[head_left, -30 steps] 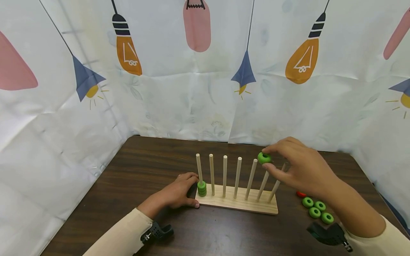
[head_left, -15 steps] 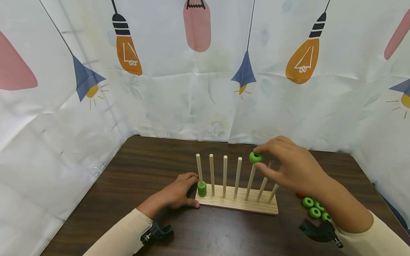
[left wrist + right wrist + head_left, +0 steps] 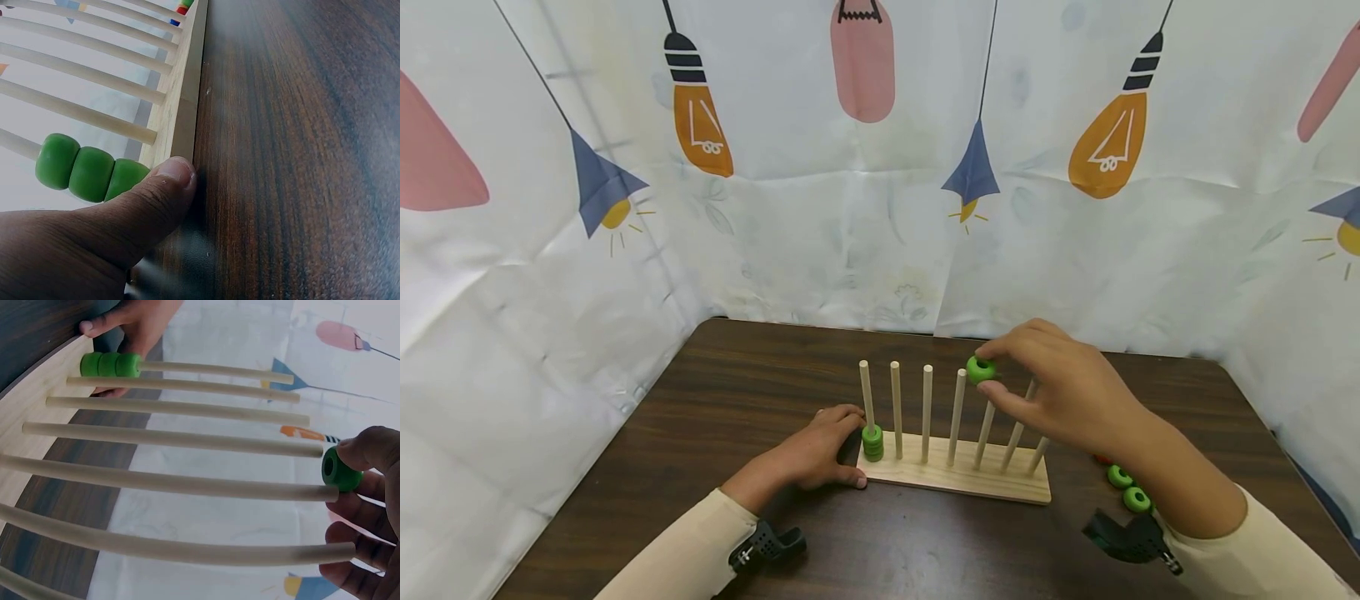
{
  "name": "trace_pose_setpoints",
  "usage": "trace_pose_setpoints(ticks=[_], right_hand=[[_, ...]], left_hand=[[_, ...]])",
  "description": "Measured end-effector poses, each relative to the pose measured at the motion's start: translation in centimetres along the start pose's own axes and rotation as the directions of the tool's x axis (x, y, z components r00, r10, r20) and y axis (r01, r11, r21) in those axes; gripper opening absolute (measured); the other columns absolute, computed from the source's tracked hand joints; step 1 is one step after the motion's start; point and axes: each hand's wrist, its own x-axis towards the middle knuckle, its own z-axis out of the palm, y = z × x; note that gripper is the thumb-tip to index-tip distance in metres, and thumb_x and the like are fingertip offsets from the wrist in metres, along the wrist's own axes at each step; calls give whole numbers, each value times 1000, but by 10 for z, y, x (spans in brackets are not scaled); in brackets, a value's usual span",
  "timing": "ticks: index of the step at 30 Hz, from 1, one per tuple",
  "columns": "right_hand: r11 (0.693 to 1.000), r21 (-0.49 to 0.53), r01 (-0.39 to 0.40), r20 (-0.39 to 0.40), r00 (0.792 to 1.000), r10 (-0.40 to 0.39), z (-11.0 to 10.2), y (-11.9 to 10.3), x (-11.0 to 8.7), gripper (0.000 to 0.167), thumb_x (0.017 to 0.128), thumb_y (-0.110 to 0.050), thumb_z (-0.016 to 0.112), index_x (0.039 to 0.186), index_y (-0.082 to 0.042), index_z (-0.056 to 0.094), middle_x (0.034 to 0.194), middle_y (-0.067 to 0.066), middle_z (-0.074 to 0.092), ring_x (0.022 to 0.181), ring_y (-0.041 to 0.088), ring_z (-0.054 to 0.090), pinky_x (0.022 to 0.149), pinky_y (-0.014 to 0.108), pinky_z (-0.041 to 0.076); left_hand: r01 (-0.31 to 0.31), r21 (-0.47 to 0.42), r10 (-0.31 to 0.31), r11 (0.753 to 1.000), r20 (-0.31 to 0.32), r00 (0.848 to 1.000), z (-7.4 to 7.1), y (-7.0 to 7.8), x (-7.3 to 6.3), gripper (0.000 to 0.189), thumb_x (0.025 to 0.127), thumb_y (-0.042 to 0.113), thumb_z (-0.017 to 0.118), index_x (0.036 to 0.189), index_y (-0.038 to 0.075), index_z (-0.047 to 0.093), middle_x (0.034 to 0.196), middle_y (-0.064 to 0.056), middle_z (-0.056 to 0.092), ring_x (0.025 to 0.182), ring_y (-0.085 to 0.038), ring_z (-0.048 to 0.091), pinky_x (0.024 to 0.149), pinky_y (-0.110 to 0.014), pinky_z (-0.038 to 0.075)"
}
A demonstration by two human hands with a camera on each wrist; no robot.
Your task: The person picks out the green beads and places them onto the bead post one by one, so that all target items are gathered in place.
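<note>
A wooden peg rack (image 3: 951,475) with a row of upright pegs stands on the table. Three green beads (image 3: 872,443) are stacked on its leftmost peg. My left hand (image 3: 820,450) grips the base's left end, thumb (image 3: 156,200) on the front edge and fingers behind. Between thumb and fingertips, my right hand (image 3: 1060,383) pinches a loose green bead (image 3: 981,369). That bead is up at peg-top height, near the middle pegs; in the right wrist view its hole (image 3: 329,465) faces the pegs. No peg passes through it.
On the brown table (image 3: 760,358), right of the rack, lie green beads (image 3: 1137,500) and a red bead (image 3: 1102,459), partly hidden by my right forearm. A white printed cloth (image 3: 850,233) hangs behind the table.
My right hand has moved left along the peg tops, carrying the green bead from the right-hand pegs to the middle ones. The left hand and rack stay put.
</note>
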Motion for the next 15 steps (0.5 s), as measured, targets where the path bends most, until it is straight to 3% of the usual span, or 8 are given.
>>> trace_pose_setpoints(ticks=[4, 15], right_hand=[[1000, 0, 9, 2, 1000, -9, 3, -2, 4, 34, 82, -21, 86, 113, -19, 71, 106, -12, 68, 101, 9, 63, 64, 31, 56], [1000, 17, 27, 9, 1000, -27, 9, -6, 14, 32, 84, -21, 86, 112, -17, 71, 105, -9, 69, 104, 12, 63, 69, 34, 57]], left_hand=[[0, -6, 0, 1000, -1, 1000, 0, 0, 0, 63, 84, 41, 86, 132, 12, 58, 153, -15, 42, 143, -41, 35, 110, -58, 38], [-10, -9, 9, 1000, -5, 1000, 1, -1, 1, 63, 84, 41, 86, 132, 12, 58, 153, -15, 42, 143, -42, 35, 111, -58, 38]])
